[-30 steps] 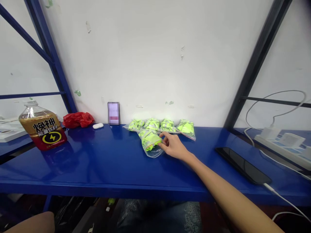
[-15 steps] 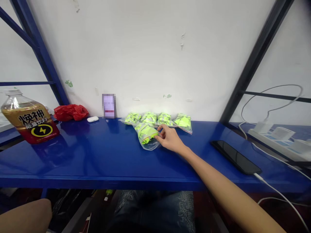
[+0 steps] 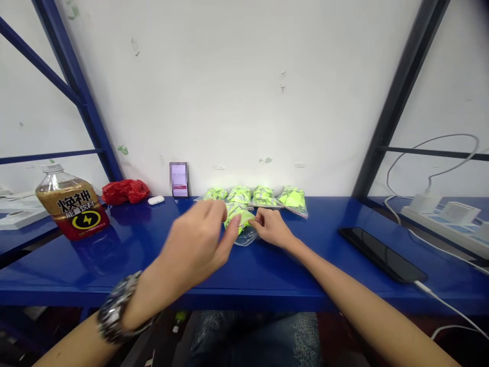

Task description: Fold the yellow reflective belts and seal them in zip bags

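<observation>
A clear zip bag [image 3: 246, 237] with folded fluorescent yellow-green fabric [image 3: 240, 211] inside lies on the blue table. At its right edge, my right hand [image 3: 273, 228] pinches the plastic between thumb and fingers. My left hand [image 3: 196, 237], slightly blurred and with a watch [image 3: 120, 308] on the wrist, hovers in front of the bag's left side. Its thumb stands apart from the curled fingers, nothing shows between them, and it hides part of the bag. Behind, several similar bags [image 3: 292, 199] sit in a row along the wall.
On the left stand a large drink bottle [image 3: 76, 204], a red plastic bag [image 3: 126, 191], a small white case [image 3: 156, 200] and an upright phone [image 3: 179, 179]. A black phone [image 3: 382, 253] on a charging cable lies to the right, near a white power strip [image 3: 443, 221].
My left hand has come in from the lower left to the front bag. My right hand keeps its pinch on the bag's edge. The camera view has shifted slightly.
</observation>
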{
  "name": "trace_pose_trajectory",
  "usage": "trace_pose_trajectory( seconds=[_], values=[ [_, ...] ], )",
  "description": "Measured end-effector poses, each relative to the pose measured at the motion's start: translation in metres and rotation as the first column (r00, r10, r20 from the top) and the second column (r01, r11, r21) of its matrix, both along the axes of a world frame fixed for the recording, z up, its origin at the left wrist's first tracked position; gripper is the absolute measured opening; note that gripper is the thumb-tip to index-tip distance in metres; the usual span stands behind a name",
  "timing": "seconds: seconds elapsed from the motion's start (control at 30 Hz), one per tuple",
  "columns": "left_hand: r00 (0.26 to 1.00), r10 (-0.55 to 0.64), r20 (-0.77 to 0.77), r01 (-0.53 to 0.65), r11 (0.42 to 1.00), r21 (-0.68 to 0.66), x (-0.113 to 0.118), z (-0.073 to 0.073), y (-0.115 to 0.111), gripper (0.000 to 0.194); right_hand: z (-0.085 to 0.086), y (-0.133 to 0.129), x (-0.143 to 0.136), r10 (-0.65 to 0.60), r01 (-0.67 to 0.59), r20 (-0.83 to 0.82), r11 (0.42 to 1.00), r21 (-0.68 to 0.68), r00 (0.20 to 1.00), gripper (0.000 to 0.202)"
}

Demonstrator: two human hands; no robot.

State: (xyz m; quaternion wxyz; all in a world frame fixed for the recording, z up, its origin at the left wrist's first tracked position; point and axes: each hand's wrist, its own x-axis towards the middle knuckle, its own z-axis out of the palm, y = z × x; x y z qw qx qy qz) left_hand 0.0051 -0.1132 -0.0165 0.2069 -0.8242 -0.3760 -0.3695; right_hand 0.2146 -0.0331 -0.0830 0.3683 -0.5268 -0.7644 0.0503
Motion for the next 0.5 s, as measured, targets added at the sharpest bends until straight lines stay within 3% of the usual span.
trace_pose_trajectory(
  seconds=[0.07,0.13,0.23,0.4,0.5],
  values=[
    [0.978,0.130,-0.165,-0.154,0.978,-0.142,0.007,-0.018,0.019,0.035,-0.001,0.000,-0.004,-0.043,0.042,0.045,0.999,0.009,0.998,0.023],
    [0.931,0.176,-0.319,-0.271,0.920,-0.284,0.011,-0.040,0.039,0.034,-0.001,0.000,-0.008,-0.091,0.090,0.100,0.996,0.019,0.991,0.023],
    [0.927,0.079,-0.368,-0.222,0.905,-0.363,0.010,-0.063,0.058,0.025,-0.001,0.003,-0.013,-0.155,0.153,0.168,0.988,0.022,0.974,0.026],
    [0.965,-0.016,-0.260,-0.075,0.939,-0.335,0.010,-0.064,0.066,0.032,-0.002,0.013,-0.019,-0.221,0.216,0.205,0.975,0.049,0.953,0.027],
    [0.979,-0.074,-0.191,-0.002,0.928,-0.372,0.012,-0.062,0.072,0.038,-0.002,0.017,-0.020,-0.185,0.179,0.138,0.983,0.049,0.973,0.026]
  ],
)
